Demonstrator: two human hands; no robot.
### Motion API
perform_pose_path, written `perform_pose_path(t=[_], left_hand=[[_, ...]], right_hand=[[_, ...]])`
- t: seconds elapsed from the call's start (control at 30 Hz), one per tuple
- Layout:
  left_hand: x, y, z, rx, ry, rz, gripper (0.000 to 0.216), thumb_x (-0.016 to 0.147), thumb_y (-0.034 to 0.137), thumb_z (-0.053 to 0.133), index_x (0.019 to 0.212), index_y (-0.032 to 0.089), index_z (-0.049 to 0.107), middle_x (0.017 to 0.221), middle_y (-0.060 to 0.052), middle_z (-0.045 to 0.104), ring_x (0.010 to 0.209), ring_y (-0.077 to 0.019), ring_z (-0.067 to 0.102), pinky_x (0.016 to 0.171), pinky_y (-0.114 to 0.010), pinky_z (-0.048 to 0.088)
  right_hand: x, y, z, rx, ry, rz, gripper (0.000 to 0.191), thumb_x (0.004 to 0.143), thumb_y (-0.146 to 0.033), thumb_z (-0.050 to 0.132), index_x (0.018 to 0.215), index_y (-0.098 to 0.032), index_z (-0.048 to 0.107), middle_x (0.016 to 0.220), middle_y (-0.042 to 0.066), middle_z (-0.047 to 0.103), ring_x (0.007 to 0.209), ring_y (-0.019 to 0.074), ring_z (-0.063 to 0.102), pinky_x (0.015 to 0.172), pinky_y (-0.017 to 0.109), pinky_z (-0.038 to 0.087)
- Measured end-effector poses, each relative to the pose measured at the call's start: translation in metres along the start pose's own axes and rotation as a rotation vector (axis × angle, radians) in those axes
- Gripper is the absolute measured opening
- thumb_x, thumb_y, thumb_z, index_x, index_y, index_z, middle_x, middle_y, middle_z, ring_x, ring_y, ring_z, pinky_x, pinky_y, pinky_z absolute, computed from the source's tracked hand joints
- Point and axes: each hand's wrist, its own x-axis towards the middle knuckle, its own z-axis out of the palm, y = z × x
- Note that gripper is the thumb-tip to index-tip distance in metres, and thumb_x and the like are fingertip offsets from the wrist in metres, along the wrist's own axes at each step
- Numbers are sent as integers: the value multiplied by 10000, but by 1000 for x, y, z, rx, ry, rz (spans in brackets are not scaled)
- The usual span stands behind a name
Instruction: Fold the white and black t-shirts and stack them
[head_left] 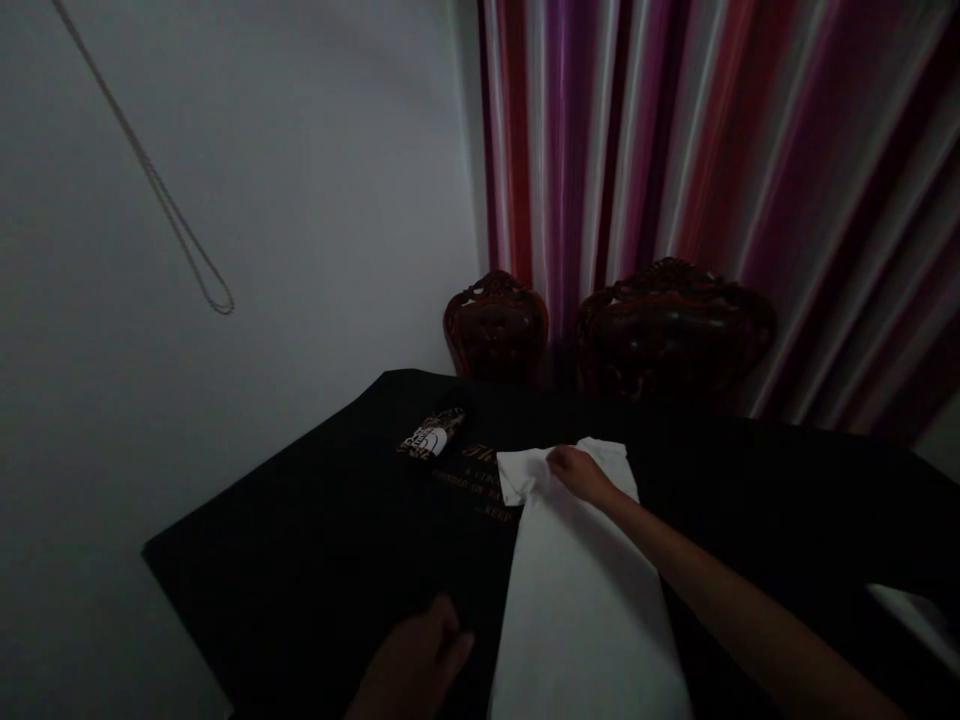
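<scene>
A white short-sleeved shirt (574, 610) lies lengthwise on the black-covered table, folded narrow, its sleeves at the far end. My right hand (576, 472) is closed on the shirt's fabric near the collar, fingers pinched together. That forearm crosses over the shirt from the lower right. Lower and to the left, my left hand (416, 660) hovers over the dark cover beside the shirt's left edge, apart from it. Its fingers are loosely curled, with a gap between thumb and forefinger and no cloth seen in them; the picture is dim there.
A black folded item with a white and gold print (433, 437) lies on the table cover (315, 540), near gold lettering. Two carved dark chairs (495, 325) stand behind, before a striped curtain (600, 150). Something white (915, 615) lies at the right. A beaded cord (180, 225) hangs at left.
</scene>
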Motion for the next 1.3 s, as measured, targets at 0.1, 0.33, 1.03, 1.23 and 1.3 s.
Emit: perform_pose_path(t=[0.1,0.33,1.03,1.23,1.3], left_hand=[[70,30,-7,137,150,201,180,926,276,474,1026,204,605,911,-34,675,868,-183,629,777,-294,465],[168,81,38,452,318,680,320,975,319,398,1245,290,566,1356,-6,547,1334,-194,381,1172,-438,165],[285,72,11,601,326,4,420,901,496,548,1107,135,605,1209,-117,590,1134,-251,543,967,-435,426],[282,88,-7,491,293,-2,342,947,426,510,1124,143,586,1074,-71,637,960,-196,623,880,-425,506],[280,103,-11,431,316,16,335,958,404,491,1129,128,574,1069,-87,640,965,-205,628,883,-429,502]], right_hand=[[-45,11,12,-111,-21,-65,241,868,-205,511,1023,-157,689,1139,129,641,1109,278,565,981,406,407],[-96,7,57,-520,49,-179,513,939,-413,434,1413,-218,466,1540,118,250,1411,367,161,1101,550,189],[-95,14,62,-474,140,23,867,816,-850,219,1490,-314,317,1576,86,41,1392,418,-139,1012,685,-181],[-98,5,58,-443,130,59,944,790,-856,324,1496,-230,326,1568,112,93,1398,424,-112,1035,688,-144],[-95,6,55,-376,121,68,946,806,-845,316,1480,-183,364,1560,124,137,1411,406,-74,1073,660,-95]])
